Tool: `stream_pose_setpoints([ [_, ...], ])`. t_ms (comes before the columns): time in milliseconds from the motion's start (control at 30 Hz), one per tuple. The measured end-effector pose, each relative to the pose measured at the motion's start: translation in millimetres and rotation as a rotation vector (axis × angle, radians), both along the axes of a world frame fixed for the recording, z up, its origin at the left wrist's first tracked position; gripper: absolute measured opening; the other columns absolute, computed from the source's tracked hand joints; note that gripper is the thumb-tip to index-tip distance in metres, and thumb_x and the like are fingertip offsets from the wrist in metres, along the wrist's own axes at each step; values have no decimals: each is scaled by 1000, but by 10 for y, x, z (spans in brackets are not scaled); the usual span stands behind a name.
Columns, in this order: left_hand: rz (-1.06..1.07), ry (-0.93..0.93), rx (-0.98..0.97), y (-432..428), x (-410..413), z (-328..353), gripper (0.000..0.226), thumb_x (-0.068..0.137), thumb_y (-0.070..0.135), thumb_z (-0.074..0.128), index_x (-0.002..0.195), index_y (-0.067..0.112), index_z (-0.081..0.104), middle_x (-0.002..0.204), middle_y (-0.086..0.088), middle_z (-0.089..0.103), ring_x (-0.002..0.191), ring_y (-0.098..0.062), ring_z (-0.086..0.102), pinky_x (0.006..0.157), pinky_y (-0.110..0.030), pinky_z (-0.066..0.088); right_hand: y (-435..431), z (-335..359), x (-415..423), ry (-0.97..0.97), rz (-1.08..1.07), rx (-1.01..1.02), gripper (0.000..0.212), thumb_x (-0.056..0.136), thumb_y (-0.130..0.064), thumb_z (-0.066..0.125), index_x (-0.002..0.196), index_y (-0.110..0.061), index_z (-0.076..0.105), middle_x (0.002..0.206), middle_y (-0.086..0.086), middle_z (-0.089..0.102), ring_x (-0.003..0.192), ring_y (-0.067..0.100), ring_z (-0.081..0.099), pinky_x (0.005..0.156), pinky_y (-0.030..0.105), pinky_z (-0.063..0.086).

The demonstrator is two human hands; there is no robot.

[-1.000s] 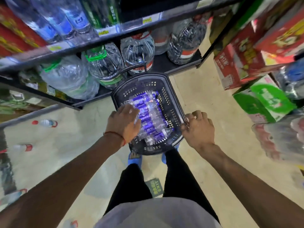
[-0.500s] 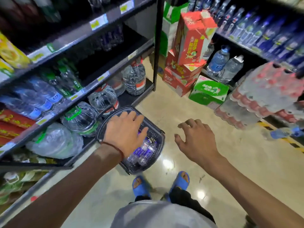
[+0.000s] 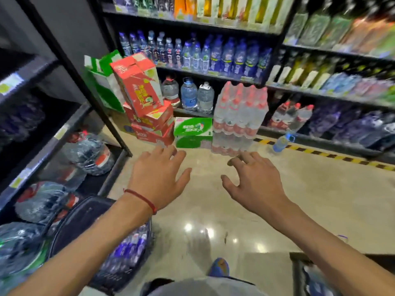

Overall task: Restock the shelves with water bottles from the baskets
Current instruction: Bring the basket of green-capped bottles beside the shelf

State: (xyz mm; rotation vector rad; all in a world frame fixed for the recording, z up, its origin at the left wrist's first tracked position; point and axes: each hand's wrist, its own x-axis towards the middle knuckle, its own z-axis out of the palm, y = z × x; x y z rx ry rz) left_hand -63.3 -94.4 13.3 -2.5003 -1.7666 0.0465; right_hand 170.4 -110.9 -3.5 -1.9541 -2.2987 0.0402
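Head view: the left hand [image 3: 159, 178] and the right hand [image 3: 254, 180] hang side by side over the pale floor [image 3: 299, 199], palms down, fingers spread and relaxed, neither holding anything. A red string bracelet [image 3: 142, 199] circles the left wrist.

Under the left forearm, at the lower left, sits the dark basket [image 3: 85, 212], with purple-labelled water bottles [image 3: 128, 248] lying in it, blurred. It stands just beside the bottom tier of the left shelf [image 3: 64, 129], where large clear jugs [image 3: 89, 154] lie.

Beyond the hands, red cartons [image 3: 145, 97] are stacked at the corner of that shelf, a green carton [image 3: 193, 131] beside them, then a shrink-wrapped pack of red-capped bottles [image 3: 239, 112]. A single blue-capped bottle [image 3: 282, 142] rests on the floor by a yellow-and-black stripe [image 3: 320, 153]. The far shelf [image 3: 213, 75] carries a row of blue-labelled bottles [image 3: 213, 54]. A blue sandal [image 3: 219, 268] shows at the bottom.
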Motion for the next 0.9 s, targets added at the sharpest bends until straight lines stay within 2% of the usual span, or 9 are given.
stream_pose_setpoints([
  [133, -89, -9, -22, 397, 839, -33, 56, 95, 58, 33, 123, 22, 65, 110, -3, 64, 98, -28, 60, 77, -41, 49, 166, -4, 735, -13, -112, 39, 48, 86, -56, 49, 101, -19, 76, 99, 2, 70, 97, 28, 64, 82, 42, 52],
  [333, -291, -16, -4, 1162, 1889, -105, 52, 94, 57, 34, 112, 22, 68, 101, -2, 65, 91, -28, 62, 68, -39, 47, 445, -93, 1680, -74, -345, 52, 44, 88, -55, 53, 99, -19, 76, 95, 1, 69, 91, 27, 64, 78, 41, 51],
  [467, -446, -38, -2, 1834, 2601, -226, 52, 93, 56, 33, 112, 21, 67, 101, -2, 64, 91, -29, 62, 70, -40, 49, 762, -176, 2239, -81, -527, 64, 46, 89, -54, 49, 99, -19, 77, 97, 3, 69, 93, 28, 63, 80, 41, 50],
  [633, -640, -44, -27, 2768, 3559, -312, 56, 93, 58, 30, 115, 22, 67, 104, 0, 62, 91, -27, 61, 68, -39, 47, 1193, -257, 2894, -126, -758, 71, 40, 88, -50, 56, 99, -18, 77, 96, 2, 69, 93, 27, 63, 81, 41, 51],
  [767, -822, -64, -30, 3379, 4318, -207, 57, 94, 58, 27, 122, 23, 64, 109, 0, 61, 96, -27, 59, 68, -38, 45, 1434, -154, 3334, -146, -940, 1, 39, 92, -53, 58, 108, -22, 75, 105, -1, 69, 102, 24, 62, 88, 41, 48],
  [900, -1001, -60, -36, 3760, 5150, -162, 56, 95, 55, 27, 121, 21, 64, 111, -2, 62, 99, -29, 58, 75, -42, 47, 1583, -42, 3792, -128, -1137, -17, 40, 93, -55, 57, 113, -26, 73, 110, -2, 68, 107, 23, 61, 91, 40, 49],
])
